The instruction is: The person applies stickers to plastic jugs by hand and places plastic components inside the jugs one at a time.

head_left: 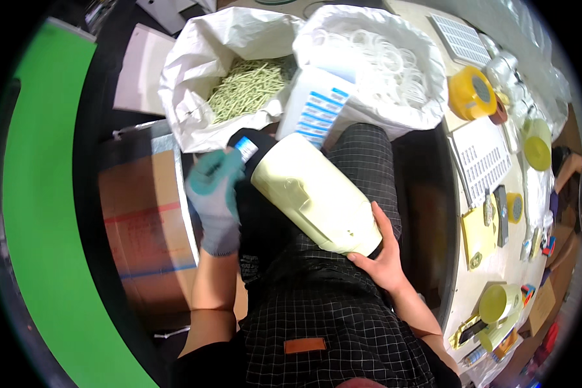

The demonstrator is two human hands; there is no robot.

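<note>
Across my lap lies a pale yellow cylinder [317, 197], tilted, with a wrinkled wrapping. My bare right hand [385, 255] grips its lower right end, thumb and fingers around the rim. On my left hand [215, 197] is a grey and teal glove; its fingers are pinched together on a small blue-and-white sticker [246, 149], just off the cylinder's upper left end. A white sheet with rows of blue stickers [315, 107] stands by my knees, behind the cylinder. The cylinder hides part of my legs.
Beyond my knees stand two white sacks, one with thin pale green sticks [249, 87], the other with translucent white rings [394, 61]. A cardboard box [142, 223] is at left. The right-hand table [456, 284] bears yellow tape rolls [472, 92], sticker sheets [482, 155] and yellow cups [498, 302].
</note>
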